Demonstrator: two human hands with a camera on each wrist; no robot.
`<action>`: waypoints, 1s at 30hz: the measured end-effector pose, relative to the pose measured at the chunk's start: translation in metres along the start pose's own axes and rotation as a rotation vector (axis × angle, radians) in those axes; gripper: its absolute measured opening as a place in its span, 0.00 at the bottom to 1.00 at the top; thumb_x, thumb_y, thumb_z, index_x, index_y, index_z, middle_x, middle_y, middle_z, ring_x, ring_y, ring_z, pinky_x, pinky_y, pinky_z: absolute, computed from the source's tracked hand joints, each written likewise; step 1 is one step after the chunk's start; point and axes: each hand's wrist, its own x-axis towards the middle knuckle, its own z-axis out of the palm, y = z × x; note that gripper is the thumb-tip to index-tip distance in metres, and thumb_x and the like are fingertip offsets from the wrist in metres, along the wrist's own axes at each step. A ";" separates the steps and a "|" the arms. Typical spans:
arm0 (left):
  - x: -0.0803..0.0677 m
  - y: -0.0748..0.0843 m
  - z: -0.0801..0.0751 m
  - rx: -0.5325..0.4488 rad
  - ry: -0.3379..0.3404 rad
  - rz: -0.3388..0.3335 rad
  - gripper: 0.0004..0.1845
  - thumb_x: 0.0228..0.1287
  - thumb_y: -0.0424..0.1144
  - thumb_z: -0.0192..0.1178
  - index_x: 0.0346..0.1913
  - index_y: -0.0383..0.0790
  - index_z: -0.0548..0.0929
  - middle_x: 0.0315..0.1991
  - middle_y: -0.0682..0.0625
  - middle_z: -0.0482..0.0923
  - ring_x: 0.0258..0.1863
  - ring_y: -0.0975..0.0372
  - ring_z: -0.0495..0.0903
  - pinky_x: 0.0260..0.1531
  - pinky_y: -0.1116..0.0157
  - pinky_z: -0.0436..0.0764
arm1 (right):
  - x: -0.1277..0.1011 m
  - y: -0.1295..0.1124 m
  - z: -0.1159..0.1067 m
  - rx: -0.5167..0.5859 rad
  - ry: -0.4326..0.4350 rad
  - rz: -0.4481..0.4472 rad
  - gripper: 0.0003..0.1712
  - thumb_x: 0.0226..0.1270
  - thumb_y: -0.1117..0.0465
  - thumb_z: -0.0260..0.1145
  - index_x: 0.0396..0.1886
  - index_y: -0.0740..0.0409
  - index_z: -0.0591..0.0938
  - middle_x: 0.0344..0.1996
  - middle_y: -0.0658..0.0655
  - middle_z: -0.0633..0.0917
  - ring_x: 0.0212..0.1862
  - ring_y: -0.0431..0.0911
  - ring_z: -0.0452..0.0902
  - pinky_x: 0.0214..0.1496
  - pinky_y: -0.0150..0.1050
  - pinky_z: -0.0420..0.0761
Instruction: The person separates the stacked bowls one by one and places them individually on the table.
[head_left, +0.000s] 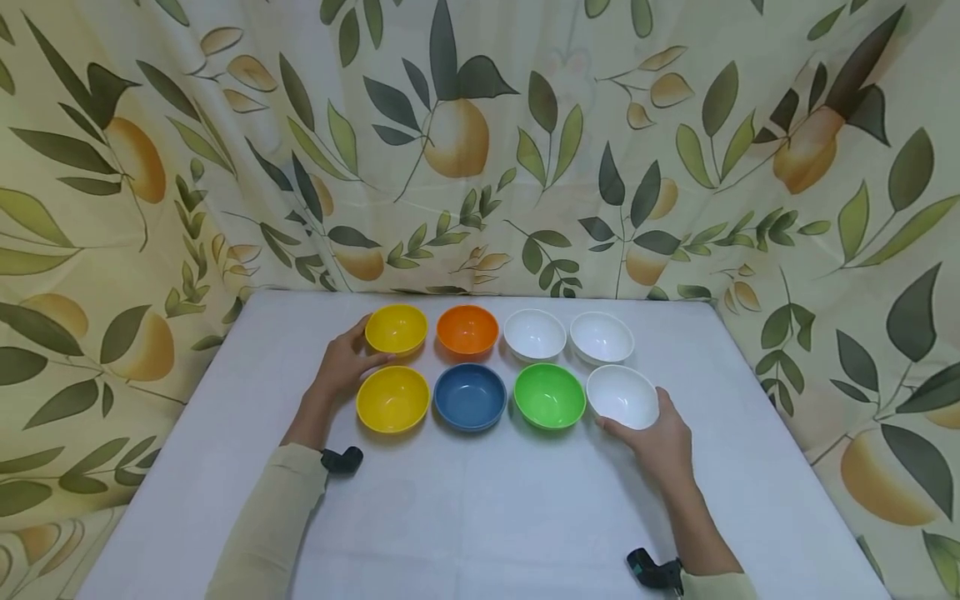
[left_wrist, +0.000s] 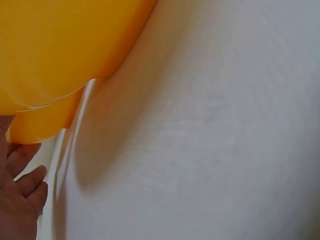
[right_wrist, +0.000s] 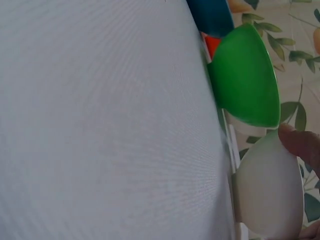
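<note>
My left hand [head_left: 342, 364] holds the back yellow bowl [head_left: 396, 330] from its left side, thumb at the near rim and fingers behind. In the left wrist view this hand [left_wrist: 22, 200] shows loosely bent fingers beside the back yellow bowl, partly hidden behind the front yellow bowl [left_wrist: 65, 55]. At the right end of the front row, my right hand [head_left: 663, 437] grips a white bowl [head_left: 622, 397], thumb at the near rim and fingers on the right side. The right wrist view shows the thumb [right_wrist: 300, 145] on that bowl's rim, next to the green bowl [right_wrist: 247, 75].
Between the hands stand a blue bowl [head_left: 470, 397] in front and an orange bowl [head_left: 467, 331] behind. Two more white bowls, one [head_left: 535, 335] beside the other [head_left: 602, 337], finish the back row. A white cloth [head_left: 465, 508] covers the table; a fruit-patterned curtain [head_left: 480, 217] hangs behind.
</note>
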 end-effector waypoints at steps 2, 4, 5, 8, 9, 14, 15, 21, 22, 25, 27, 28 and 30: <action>0.000 -0.001 0.000 -0.003 -0.001 0.001 0.59 0.59 0.61 0.77 0.85 0.46 0.56 0.83 0.46 0.57 0.80 0.46 0.58 0.78 0.45 0.60 | -0.001 0.000 -0.001 0.000 0.000 0.000 0.61 0.51 0.48 0.87 0.76 0.70 0.64 0.67 0.75 0.74 0.68 0.69 0.70 0.67 0.68 0.74; -0.001 -0.001 0.000 -0.006 -0.004 0.000 0.59 0.58 0.62 0.77 0.85 0.46 0.56 0.83 0.46 0.57 0.80 0.46 0.58 0.77 0.46 0.60 | -0.002 0.000 -0.001 0.002 0.001 0.003 0.61 0.51 0.49 0.87 0.76 0.70 0.64 0.67 0.75 0.74 0.68 0.69 0.70 0.67 0.68 0.73; -0.001 -0.001 0.000 -0.006 -0.007 0.000 0.59 0.58 0.62 0.77 0.85 0.46 0.56 0.83 0.46 0.57 0.80 0.46 0.58 0.77 0.46 0.61 | -0.003 0.000 -0.001 0.005 0.001 0.004 0.61 0.51 0.49 0.87 0.76 0.70 0.64 0.68 0.75 0.74 0.68 0.70 0.70 0.67 0.68 0.73; -0.001 -0.002 -0.001 -0.001 -0.009 -0.004 0.60 0.58 0.62 0.77 0.85 0.45 0.55 0.83 0.45 0.56 0.80 0.46 0.58 0.77 0.46 0.60 | -0.005 0.000 -0.001 0.005 -0.002 0.008 0.61 0.51 0.50 0.87 0.76 0.70 0.64 0.68 0.75 0.74 0.68 0.70 0.70 0.67 0.69 0.73; -0.001 -0.001 -0.002 0.000 -0.010 -0.005 0.60 0.58 0.62 0.77 0.85 0.44 0.55 0.83 0.45 0.56 0.80 0.46 0.58 0.77 0.46 0.60 | -0.006 0.000 -0.001 0.004 -0.005 0.009 0.61 0.51 0.50 0.87 0.76 0.70 0.64 0.68 0.75 0.73 0.68 0.70 0.70 0.67 0.69 0.73; -0.001 -0.001 -0.005 0.021 -0.013 -0.005 0.60 0.58 0.60 0.77 0.85 0.43 0.54 0.83 0.44 0.55 0.81 0.46 0.56 0.78 0.45 0.58 | -0.008 0.000 0.000 -0.001 -0.009 0.010 0.61 0.51 0.50 0.86 0.77 0.70 0.63 0.68 0.75 0.73 0.69 0.70 0.69 0.67 0.69 0.73; -0.002 0.000 -0.005 0.025 -0.012 -0.005 0.60 0.58 0.60 0.78 0.85 0.43 0.55 0.83 0.44 0.55 0.81 0.46 0.56 0.78 0.46 0.58 | -0.008 0.000 0.001 -0.001 -0.009 0.011 0.61 0.52 0.50 0.86 0.77 0.70 0.63 0.68 0.75 0.73 0.69 0.70 0.69 0.67 0.69 0.73; -0.005 -0.001 -0.007 0.036 -0.023 0.008 0.60 0.57 0.60 0.78 0.84 0.41 0.56 0.83 0.44 0.56 0.81 0.47 0.54 0.79 0.46 0.55 | -0.009 0.001 0.000 0.000 -0.026 0.024 0.63 0.52 0.48 0.86 0.78 0.69 0.61 0.69 0.75 0.72 0.69 0.70 0.69 0.67 0.69 0.73; -0.005 -0.001 -0.007 0.032 -0.031 0.008 0.61 0.56 0.61 0.78 0.84 0.41 0.55 0.83 0.44 0.55 0.81 0.47 0.54 0.79 0.45 0.55 | -0.009 0.001 0.000 0.000 -0.034 0.028 0.64 0.52 0.47 0.86 0.79 0.69 0.60 0.69 0.75 0.72 0.69 0.70 0.69 0.67 0.69 0.73; -0.005 -0.001 -0.010 0.027 -0.065 -0.008 0.63 0.56 0.64 0.77 0.85 0.41 0.53 0.84 0.43 0.53 0.82 0.46 0.53 0.79 0.45 0.55 | -0.007 0.000 -0.002 -0.010 -0.061 0.057 0.70 0.56 0.42 0.83 0.83 0.69 0.52 0.75 0.76 0.65 0.73 0.71 0.63 0.71 0.69 0.70; -0.005 -0.001 -0.014 0.018 -0.087 -0.023 0.63 0.59 0.65 0.75 0.86 0.42 0.51 0.84 0.42 0.51 0.82 0.46 0.53 0.79 0.45 0.55 | -0.004 -0.001 -0.005 -0.003 -0.068 0.087 0.71 0.62 0.37 0.78 0.84 0.69 0.45 0.78 0.76 0.58 0.78 0.71 0.55 0.75 0.69 0.63; -0.006 -0.001 -0.016 0.020 -0.093 -0.025 0.61 0.62 0.66 0.72 0.86 0.41 0.49 0.84 0.41 0.51 0.81 0.46 0.54 0.79 0.44 0.55 | -0.001 -0.001 -0.006 0.004 -0.062 0.098 0.69 0.66 0.36 0.74 0.84 0.68 0.43 0.80 0.76 0.55 0.79 0.70 0.51 0.77 0.68 0.59; -0.008 -0.001 -0.020 0.020 -0.087 -0.028 0.56 0.69 0.65 0.65 0.86 0.40 0.48 0.83 0.40 0.53 0.81 0.45 0.55 0.79 0.43 0.55 | 0.005 0.001 -0.010 0.017 -0.040 0.105 0.64 0.74 0.34 0.65 0.85 0.68 0.40 0.82 0.74 0.50 0.82 0.68 0.44 0.80 0.66 0.51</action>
